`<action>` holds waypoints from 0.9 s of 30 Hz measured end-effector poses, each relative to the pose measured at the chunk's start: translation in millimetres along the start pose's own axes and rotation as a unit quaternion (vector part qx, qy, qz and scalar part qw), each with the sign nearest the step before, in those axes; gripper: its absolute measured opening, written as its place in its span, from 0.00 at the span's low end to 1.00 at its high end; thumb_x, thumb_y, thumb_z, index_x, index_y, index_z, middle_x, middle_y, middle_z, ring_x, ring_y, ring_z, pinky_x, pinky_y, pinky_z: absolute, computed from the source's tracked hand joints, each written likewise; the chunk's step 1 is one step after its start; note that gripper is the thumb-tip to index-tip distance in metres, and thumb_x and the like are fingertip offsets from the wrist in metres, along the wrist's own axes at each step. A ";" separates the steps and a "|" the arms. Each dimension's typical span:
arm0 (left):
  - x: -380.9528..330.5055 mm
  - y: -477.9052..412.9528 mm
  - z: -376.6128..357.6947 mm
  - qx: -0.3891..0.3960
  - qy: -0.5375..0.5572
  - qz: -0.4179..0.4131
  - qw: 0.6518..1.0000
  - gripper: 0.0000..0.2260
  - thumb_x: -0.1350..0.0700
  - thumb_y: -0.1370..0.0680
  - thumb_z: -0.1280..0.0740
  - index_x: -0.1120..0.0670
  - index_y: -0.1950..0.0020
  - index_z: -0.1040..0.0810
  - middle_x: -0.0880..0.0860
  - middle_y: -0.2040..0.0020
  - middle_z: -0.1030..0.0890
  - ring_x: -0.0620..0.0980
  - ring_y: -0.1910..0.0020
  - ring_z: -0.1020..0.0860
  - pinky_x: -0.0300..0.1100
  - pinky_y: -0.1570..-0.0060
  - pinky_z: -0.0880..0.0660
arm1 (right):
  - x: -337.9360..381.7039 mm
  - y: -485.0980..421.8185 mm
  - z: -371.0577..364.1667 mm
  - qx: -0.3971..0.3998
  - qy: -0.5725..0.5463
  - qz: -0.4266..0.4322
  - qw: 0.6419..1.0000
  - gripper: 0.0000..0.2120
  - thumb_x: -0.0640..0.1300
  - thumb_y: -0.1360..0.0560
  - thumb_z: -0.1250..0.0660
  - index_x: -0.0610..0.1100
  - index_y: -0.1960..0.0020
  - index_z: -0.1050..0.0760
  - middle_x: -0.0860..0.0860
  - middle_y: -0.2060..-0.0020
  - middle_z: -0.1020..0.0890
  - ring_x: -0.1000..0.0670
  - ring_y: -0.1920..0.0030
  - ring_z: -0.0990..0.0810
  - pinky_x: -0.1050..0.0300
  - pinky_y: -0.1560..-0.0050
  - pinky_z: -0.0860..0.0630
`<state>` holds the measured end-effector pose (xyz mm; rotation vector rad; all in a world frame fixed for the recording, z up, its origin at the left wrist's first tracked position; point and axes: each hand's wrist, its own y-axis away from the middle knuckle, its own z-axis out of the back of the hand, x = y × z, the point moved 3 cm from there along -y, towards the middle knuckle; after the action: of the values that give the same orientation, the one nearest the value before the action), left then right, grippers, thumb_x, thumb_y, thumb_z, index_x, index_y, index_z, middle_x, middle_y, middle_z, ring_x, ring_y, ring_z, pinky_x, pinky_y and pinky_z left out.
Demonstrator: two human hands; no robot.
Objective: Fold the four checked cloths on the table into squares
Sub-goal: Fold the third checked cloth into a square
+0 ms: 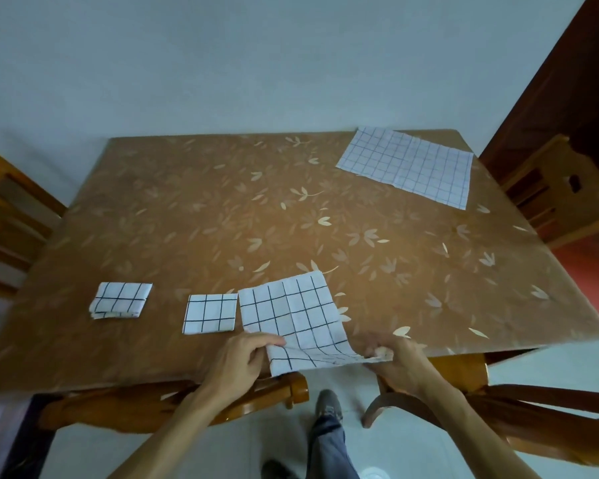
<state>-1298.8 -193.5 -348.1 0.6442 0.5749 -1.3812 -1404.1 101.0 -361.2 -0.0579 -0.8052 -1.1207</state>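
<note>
Table (222,209) — hands pinching cloth (291,316)

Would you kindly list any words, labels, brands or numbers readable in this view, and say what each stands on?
None: no readable text shows anywhere.
The held cloth, left square, middle square and far cloth carry only grid lines.
The table carries only a leaf print.
</note>
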 end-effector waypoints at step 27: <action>87.3 -42.8 -21.1 0.035 0.086 0.325 0.941 0.14 0.57 0.21 0.31 0.50 0.36 0.25 0.48 0.45 0.22 0.44 0.48 0.25 0.32 0.60 0.29 | -7.1 -83.1 -48.5 0.028 -0.135 -0.205 0.969 0.04 0.48 0.22 0.34 0.53 0.56 0.22 0.52 0.63 0.16 0.51 0.62 0.17 0.52 0.56 0.18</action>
<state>-1332.0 -242.6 -428.0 0.9194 0.3964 -0.7288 -1446.9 47.3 -428.9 0.0038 -1.1258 -1.4993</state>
